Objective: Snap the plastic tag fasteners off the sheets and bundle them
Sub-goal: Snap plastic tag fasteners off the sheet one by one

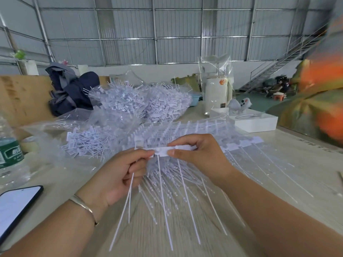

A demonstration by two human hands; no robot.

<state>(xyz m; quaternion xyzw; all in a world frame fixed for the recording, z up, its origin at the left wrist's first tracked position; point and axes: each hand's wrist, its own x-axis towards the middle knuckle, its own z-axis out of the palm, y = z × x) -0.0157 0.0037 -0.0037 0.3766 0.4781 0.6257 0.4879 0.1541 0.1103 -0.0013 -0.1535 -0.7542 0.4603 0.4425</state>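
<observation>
A pale wooden table in a metal-walled hall carries the work. Over it the left hand and right hand each pinch an end of one strip of tag fasteners, its thin tails hanging down. Directly beneath the strip lies a spread of unbroken sheets; beyond them, bagged heaps of loose fasteners, seemingly done. Much appears left, and no tied bundle is discernible.
</observation>
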